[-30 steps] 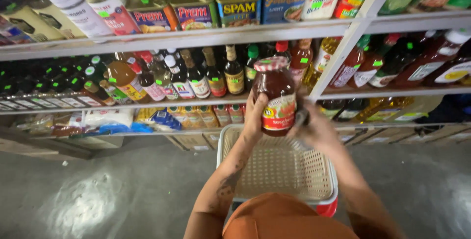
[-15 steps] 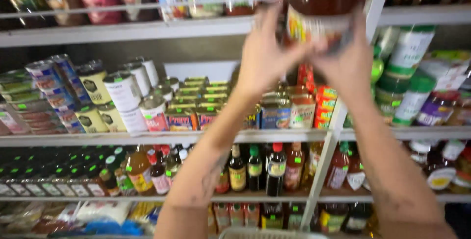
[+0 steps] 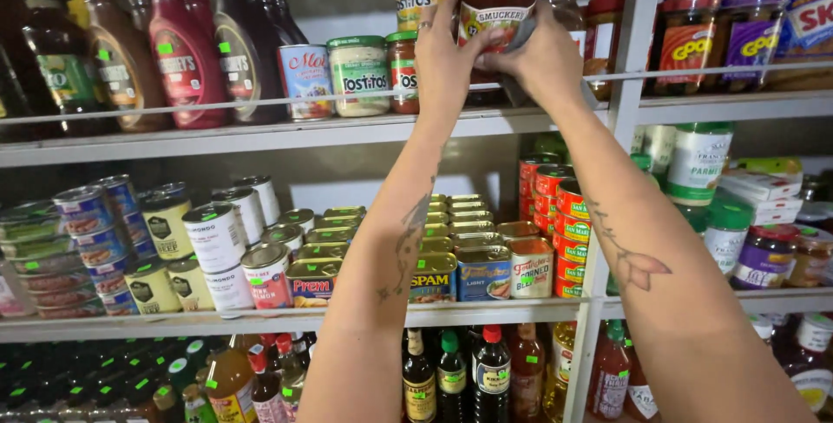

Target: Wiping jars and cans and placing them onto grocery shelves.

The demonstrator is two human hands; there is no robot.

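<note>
Both my arms are up at the top shelf (image 3: 260,135), and the jar of red preserve (image 3: 497,2) sits between my hands, upright, its long axis vertical, lid end out of the top of the view. My left hand (image 3: 447,63) wraps the jar's left flank, fingers curled round the label, a ring showing on one finger. My right hand (image 3: 547,59) clamps the lower right side, thumb across the front near the base. So both are closed on the glass, neither one free.

The jar's base hangs at about the level of the thin wire rail (image 3: 694,72) running along the shelf front, and I can't tell whether the bottom is over it or touching the board. Straight behind it is the gap: to the left stand the small red-lidded salsa jar (image 3: 401,72) and the white dip jar (image 3: 359,74), to the right a clear jar with a white lid (image 3: 564,6), close beside my right knuckles. From my fingers the slot lies straight ahead and slightly down. Both hands are equally near; the right is tighter against the upright post (image 3: 629,85).
</note>
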